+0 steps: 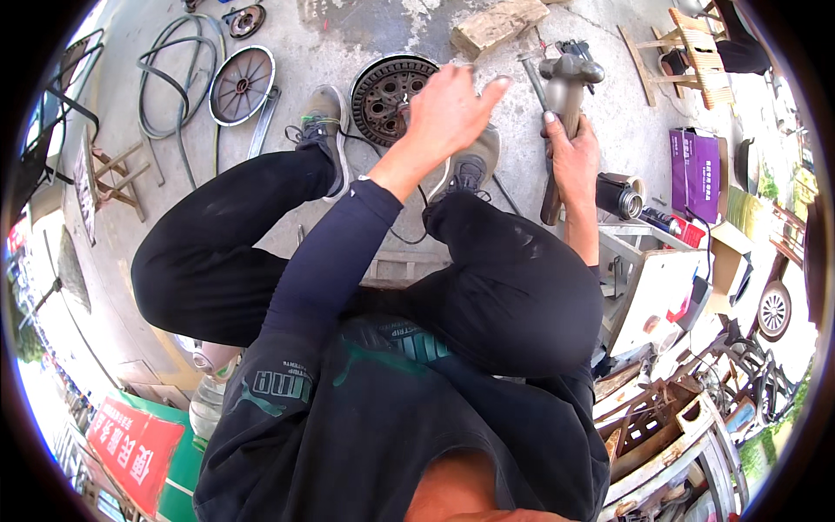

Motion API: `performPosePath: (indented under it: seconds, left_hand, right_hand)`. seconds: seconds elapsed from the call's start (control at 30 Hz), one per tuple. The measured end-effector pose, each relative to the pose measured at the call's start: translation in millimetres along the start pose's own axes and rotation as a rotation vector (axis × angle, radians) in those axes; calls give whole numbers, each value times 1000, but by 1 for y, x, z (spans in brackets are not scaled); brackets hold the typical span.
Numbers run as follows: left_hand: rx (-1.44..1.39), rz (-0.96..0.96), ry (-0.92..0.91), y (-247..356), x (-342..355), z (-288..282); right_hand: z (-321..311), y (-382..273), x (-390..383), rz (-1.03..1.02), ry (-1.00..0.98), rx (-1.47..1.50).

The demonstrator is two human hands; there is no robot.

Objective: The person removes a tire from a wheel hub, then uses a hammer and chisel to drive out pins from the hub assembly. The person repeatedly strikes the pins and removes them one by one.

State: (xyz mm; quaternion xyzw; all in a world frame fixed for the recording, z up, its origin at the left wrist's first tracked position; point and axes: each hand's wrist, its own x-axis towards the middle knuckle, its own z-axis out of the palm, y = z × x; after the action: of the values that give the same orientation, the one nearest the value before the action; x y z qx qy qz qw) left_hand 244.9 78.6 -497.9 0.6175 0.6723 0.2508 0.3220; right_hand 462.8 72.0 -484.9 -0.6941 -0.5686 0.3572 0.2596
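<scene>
My right hand (574, 157) is closed round the wooden handle of a hammer (570, 74), whose metal head points away from me. A slim metal rod (533, 80) lies along the hammer and seems gripped with it. My left hand (448, 113) is raised over the right side of a dark round metal part (383, 96), thumb stretched out to the right. It looks to hold nothing, though its other fingers are partly hidden. The part has a ridged ring and several holes, and lies on the ground between my shoes.
To the left lie a spoked metal disc (242, 85), a coiled hose (183, 78) and a small wooden stool (117, 178). A wooden block (496, 26) lies ahead. On the right are a black cylindrical container (617, 196), a purple box (696, 170) and a scrap-filled crate (670, 426).
</scene>
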Motion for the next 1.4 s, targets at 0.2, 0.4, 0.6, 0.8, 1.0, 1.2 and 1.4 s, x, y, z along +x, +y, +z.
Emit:
performPosePath:
  seconds: [0.2, 0.4, 0.6, 0.8, 1.0, 1.2, 1.4]
  left_hand:
    - [-765, -888, -231, -128, -10, 41]
    - [-665, -1065, -383, -128, 15, 48]
    - [-524, -1291, -738, -130, 32, -66]
    - [-471, -1307, -816, -114, 24, -71]
    - [-492, -1186, -798, -120, 7, -126]
    - [-393, -1050, -640, -106, -49, -181]
    - [-510, -911, -495, -102, -107, -199]
  right_hand:
    - [49, 104, -4, 175, 51, -302]
    - [75, 153, -5, 319, -1, -295]
    - [84, 156, -11, 336, -37, -193]
    - [83, 141, -12, 315, -32, -119]
    - [94, 150, -13, 317, -31, -338]
    - [113, 176, -7, 278, 123, -579]
    - [95, 130, 8, -168, 350, -736]
